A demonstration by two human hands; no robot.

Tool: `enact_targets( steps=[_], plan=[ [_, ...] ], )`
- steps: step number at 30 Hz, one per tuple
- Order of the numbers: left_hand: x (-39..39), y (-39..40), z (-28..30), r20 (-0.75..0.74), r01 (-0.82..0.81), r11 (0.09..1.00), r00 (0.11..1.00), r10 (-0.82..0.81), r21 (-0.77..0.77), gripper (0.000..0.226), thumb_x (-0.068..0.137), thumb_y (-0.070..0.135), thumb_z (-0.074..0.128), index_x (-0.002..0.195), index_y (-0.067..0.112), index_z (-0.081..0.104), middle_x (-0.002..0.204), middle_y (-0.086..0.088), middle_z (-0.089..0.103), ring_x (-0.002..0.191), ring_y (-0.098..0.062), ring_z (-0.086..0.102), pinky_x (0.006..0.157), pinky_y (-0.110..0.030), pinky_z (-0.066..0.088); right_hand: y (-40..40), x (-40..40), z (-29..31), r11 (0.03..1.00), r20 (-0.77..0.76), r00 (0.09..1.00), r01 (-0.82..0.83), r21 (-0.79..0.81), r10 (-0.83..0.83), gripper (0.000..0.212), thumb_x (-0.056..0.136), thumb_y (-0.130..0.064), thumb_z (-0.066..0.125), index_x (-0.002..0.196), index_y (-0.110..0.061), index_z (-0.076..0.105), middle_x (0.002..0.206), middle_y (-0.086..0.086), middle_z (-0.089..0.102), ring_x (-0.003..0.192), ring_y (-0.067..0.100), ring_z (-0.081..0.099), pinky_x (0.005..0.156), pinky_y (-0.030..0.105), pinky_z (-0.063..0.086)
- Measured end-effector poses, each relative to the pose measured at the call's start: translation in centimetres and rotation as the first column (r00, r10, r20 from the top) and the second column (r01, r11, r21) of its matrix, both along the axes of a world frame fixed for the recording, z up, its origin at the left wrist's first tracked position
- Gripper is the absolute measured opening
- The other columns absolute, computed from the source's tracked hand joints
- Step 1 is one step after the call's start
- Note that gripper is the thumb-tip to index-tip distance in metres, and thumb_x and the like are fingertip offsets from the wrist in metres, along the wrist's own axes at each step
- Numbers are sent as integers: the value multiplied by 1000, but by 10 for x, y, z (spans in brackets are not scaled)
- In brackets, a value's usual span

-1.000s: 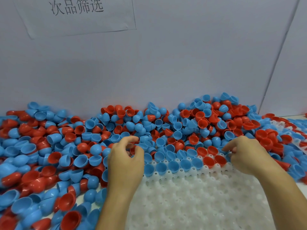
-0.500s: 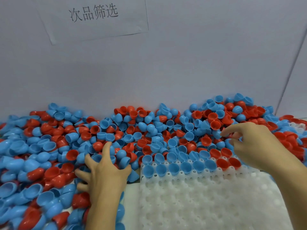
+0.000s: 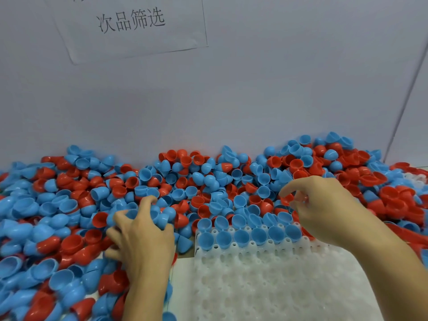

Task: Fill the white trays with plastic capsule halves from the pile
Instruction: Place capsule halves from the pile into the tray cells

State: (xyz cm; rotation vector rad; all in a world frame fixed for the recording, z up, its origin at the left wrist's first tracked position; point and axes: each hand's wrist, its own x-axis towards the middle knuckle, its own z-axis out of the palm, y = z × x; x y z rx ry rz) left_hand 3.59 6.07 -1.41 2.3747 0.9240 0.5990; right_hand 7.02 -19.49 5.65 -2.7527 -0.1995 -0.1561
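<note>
A wide pile of blue and red capsule halves (image 3: pixel 190 186) runs along the wall. In front of it lies a white tray (image 3: pixel 266 281) with many round sockets; its far row holds several blue halves (image 3: pixel 240 236). My left hand (image 3: pixel 143 235) lies on the pile left of the tray, its fingers curled round blue halves (image 3: pixel 159 215). My right hand (image 3: pixel 324 205) hovers over the tray's far right corner and pinches a red half (image 3: pixel 287 199) between thumb and fingers.
A grey wall stands directly behind the pile, with a paper sign (image 3: pixel 132 22) taped to it. Another white tray (image 3: pixel 414 179) shows partly under halves at far right. Bare table surface (image 3: pixel 183 269) shows left of the tray.
My left hand has pushed further up into the pile and closed on blue halves. My right hand has come down toward the tray's far row with a red half.
</note>
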Motion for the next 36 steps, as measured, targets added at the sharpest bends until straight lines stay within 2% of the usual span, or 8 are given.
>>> enact_targets(
  steps=[6,11,13,17,21,27,30,36],
  plan=[
    [0,-12,15,-6,54,996,999,-53,73,68,79,44,81,138,39,49,149,-12,32,137,-35,23,104,-58,29,6,-3,1,997,-45,998,-49,55,51,35,97,-11,56,122,-34,65,108,-7,67,85,10,64,75,32,60],
    [17,-41,39,128,286,951,945,-300,116,42,92,43,65,131,34,54,123,1,49,121,-26,43,100,-49,45,2,-3,0,994,-57,997,-49,102,55,36,98,-10,52,124,-33,64,114,-6,67,76,6,59,67,25,57],
    [37,-51,47,38,367,923,927,-373,121,40,96,43,59,134,35,49,130,-2,46,124,-28,41,99,-52,45,1,-3,1,990,-51,997,-51,128,58,35,99,-11,51,124,-32,64,116,-5,68,79,8,61,69,27,57],
    [88,-64,54,-324,461,883,851,-413,88,72,93,58,58,152,40,20,159,-13,5,144,-49,13,107,-66,36,-1,-4,3,984,-35,998,-52,172,59,33,99,-13,49,123,-31,65,114,-5,68,83,10,62,74,30,57],
    [127,-64,47,-427,478,877,802,-418,40,99,86,60,68,158,44,2,163,-9,-28,146,-56,-16,110,-76,25,-1,-6,4,976,-48,997,-49,212,60,34,100,-13,45,123,-31,64,118,-3,66,96,15,65,81,37,57],
    [158,-55,36,-462,401,913,826,-324,75,88,83,49,75,153,42,22,162,-11,-7,145,-54,-9,106,-71,35,-3,-5,1,966,-57,996,-56,252,73,32,100,-15,45,118,-32,65,114,-2,67,98,15,65,84,37,57],
    [165,-62,30,-473,366,928,832,-290,73,92,79,48,78,153,43,23,163,-11,-12,145,-56,-14,106,-73,31,-4,-4,0,967,-56,996,-52,250,68,28,98,-18,49,115,-33,66,110,-3,68,97,16,64,86,38,56],
    [171,-60,18,-412,295,930,892,-186,219,66,83,38,78,138,39,42,154,-14,10,142,-52,8,100,-65,40,-3,-2,-3,962,-54,995,-64,267,81,23,99,-23,53,115,-32,66,105,-1,68,83,15,65,80,38,57]
  ],
)
